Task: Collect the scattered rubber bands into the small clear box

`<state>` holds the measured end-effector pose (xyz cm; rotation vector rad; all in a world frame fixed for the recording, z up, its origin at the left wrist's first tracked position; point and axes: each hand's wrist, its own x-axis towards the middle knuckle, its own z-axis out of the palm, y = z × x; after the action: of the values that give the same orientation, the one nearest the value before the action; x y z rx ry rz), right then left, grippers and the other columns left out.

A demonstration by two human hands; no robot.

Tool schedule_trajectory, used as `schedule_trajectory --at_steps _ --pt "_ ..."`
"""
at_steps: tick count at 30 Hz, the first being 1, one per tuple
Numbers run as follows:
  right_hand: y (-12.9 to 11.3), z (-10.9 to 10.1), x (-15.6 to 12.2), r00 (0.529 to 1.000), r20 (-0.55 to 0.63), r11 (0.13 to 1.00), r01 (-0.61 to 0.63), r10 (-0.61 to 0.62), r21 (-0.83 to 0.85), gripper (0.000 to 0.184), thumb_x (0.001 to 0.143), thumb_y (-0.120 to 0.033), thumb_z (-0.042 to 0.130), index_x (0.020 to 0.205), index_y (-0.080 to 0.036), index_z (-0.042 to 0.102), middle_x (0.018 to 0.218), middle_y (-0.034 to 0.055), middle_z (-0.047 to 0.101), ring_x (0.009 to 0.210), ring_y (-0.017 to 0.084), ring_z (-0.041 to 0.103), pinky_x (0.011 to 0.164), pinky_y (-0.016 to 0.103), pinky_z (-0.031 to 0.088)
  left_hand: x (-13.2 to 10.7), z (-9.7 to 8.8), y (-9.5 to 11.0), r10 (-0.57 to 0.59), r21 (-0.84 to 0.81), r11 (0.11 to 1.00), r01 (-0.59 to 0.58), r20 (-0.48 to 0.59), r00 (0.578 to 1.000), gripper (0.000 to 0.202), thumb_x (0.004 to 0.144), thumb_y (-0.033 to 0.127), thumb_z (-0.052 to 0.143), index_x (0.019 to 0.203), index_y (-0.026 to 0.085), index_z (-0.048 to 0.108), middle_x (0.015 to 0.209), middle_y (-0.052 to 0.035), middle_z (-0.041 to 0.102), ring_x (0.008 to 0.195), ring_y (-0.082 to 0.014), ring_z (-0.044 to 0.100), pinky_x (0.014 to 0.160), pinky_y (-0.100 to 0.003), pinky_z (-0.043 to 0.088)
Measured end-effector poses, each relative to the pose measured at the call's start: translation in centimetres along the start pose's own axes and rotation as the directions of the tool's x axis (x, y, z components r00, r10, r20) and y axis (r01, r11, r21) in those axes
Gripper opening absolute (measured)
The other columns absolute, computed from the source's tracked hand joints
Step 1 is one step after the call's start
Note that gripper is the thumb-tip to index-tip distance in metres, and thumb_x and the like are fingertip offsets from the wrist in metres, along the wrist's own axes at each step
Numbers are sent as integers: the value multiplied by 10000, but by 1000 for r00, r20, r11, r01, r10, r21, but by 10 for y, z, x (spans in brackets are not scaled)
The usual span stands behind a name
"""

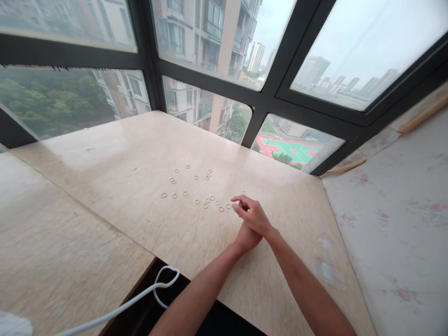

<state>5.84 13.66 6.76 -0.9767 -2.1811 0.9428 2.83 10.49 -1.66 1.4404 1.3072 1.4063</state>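
Several thin, small rings, pale, greenish and reddish, lie scattered flat on the marble-patterned ledge; they are too small for me to tell their kind. My right hand crosses over the left, its index finger and thumb stretched leftward with a gap between the tips. Just left of those fingertips lies a dark ring, and another ring sits behind the hand. Beneath the right hand is my left hand, near the ledge surface; its fingers are hidden, so anything in them cannot be seen.
A white cable loops over the dark opening at the front edge. Dark window frames border the ledge behind. A floral-papered wall stands to the right, with a clear plastic item near it.
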Motion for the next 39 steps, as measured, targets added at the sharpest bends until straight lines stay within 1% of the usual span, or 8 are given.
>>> schedule_trajectory --at_steps 4,6,12,15,20,28,34,39 --pt "15 7 36 991 128 995 -28 40 -98 246 829 -305 522 1005 -183 643 580 -48 518 538 93 471 586 206 383 -4 -5 5 11 95 995 -28 171 985 90 753 113 500 723 135 583 669 -41 589 606 -153 528 566 -261 388" --pt "30 1 52 993 84 982 -62 78 -180 237 817 -291 508 976 -184 648 579 -48 523 539 95 474 588 206 378 -5 -6 7 15 134 990 -45 215 976 133 772 132 483 692 136 589 641 -37 595 569 -141 515 554 -258 374" --pt "81 -43 77 965 -128 902 -261 230 -345 219 725 -173 470 853 -157 646 575 -20 524 563 125 472 574 236 330 -5 -6 13 51 172 981 -92 232 971 182 816 164 486 875 159 658 810 -50 678 715 -155 586 681 -267 423" --pt "95 -54 76 954 -75 871 -297 292 -391 186 702 -164 509 818 -158 655 565 -19 541 549 120 481 556 227 321 -4 -5 15 29 212 974 -84 250 968 183 812 154 494 885 159 661 819 -53 678 724 -159 590 680 -268 425" --pt "99 -43 76 952 37 855 -254 303 -452 153 769 -291 557 778 -176 658 625 1 594 581 118 499 552 219 316 -4 -3 15 13 245 966 -82 271 962 183 821 158 494 895 165 661 811 -55 671 725 -167 593 678 -274 428" --pt "99 -44 83 940 115 812 -210 320 -544 33 678 -192 604 680 -179 634 710 46 638 661 148 521 572 239 295 -1 -5 14 23 233 968 -92 283 959 188 839 171 475 886 161 656 824 -61 673 717 -166 588 668 -278 424" --pt "97 -57 59 918 189 875 -246 348 -416 40 675 -176 580 699 -171 612 484 -20 553 499 113 496 525 218 316 2 -7 15 29 205 975 -91 287 957 175 843 176 476 868 157 648 816 -56 673 702 -155 578 673 -272 421" --pt "94 -69 24 926 174 934 -302 336 -191 81 705 -196 553 774 -158 573 497 -43 551 462 87 501 488 185 349 1 -7 14 30 188 978 -85 277 960 159 831 172 485 844 162 643 815 -43 670 699 -143 572 670 -260 414"
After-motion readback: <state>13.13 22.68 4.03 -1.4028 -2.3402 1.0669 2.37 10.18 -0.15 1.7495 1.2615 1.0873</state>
